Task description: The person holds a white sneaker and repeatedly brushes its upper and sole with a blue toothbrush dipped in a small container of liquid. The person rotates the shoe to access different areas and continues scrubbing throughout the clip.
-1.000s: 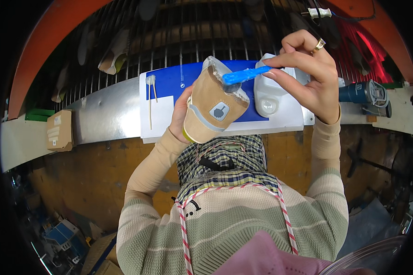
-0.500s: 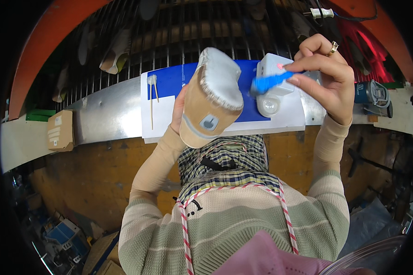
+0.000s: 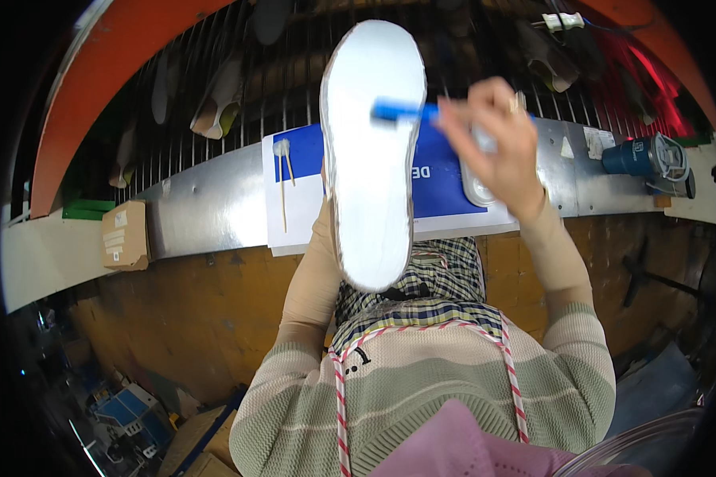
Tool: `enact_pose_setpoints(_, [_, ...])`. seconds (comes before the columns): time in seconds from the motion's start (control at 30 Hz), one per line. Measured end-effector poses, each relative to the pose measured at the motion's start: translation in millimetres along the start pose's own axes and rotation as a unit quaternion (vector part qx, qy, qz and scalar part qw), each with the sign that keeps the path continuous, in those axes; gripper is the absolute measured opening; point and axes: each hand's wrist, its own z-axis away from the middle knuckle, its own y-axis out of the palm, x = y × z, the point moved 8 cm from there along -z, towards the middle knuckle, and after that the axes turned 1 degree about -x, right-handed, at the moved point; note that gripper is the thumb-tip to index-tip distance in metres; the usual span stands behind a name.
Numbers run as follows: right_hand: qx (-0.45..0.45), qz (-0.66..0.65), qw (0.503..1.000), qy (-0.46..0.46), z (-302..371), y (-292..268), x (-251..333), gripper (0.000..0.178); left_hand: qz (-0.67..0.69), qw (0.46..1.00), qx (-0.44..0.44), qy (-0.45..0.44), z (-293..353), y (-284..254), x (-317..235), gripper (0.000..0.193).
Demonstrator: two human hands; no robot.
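We have the right grip (image 3: pixel 497 147) pinched together on a slim blue tool (image 3: pixel 426 111), thumb and finger at its near end; blur hides the exact contact. Holding it by the end probably keeps our fingers off the shoe (image 3: pixel 374 183), whose white sole faces up just left of this grip. The tool's tip lies over the sole, but we cannot tell whether they touch.

Our left sleeve (image 3: pixel 309 274) runs up behind the shoe, likely to support it from below and leave the whole sole exposed. The shoe hides the left grip, so we cannot tell how it closes.

Just beneath the right grip, a white container (image 3: pixel 477 189) stands on a blue-and-white sheet (image 3: pixel 445 205), perhaps there for easy reach; the sheet likely protects the metal tabletop (image 3: pixel 203 211). Well left of this grip lie two thin sticks (image 3: pixel 283 199); farther off to its right is a teal tumbler (image 3: pixel 630 157).
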Motion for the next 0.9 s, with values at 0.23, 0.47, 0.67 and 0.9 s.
enact_pose_setpoints(0.23, [-0.067, 0.083, 0.981, -0.165, -14.3, 2.3, 31.4, 0.015, -0.01, 1.0, 0.007, 0.006, -2.8, 0.7, 2.0, 0.061])
enact_pose_setpoints(0.47, [-0.015, 0.02, 1.0, -0.015, -15.7, 6.8, 1.0, 0.011, -0.019, 1.0, 0.002, 0.009, 0.3, -5.8, -0.2, 0.06])
enact_pose_setpoints(0.67, [-0.114, 0.147, 0.98, 0.078, -37.1, 1.6, -121.8, 0.016, -0.04, 0.999, -0.002, 0.009, 18.5, -14.9, 5.8, 0.059])
enact_pose_setpoints(0.9, [-0.054, 0.179, 0.967, 0.173, 20.7, 43.0, -196.0, 0.016, 0.001, 0.988, -0.137, 0.064, -57.3, -89.4, -25.8, 0.069])
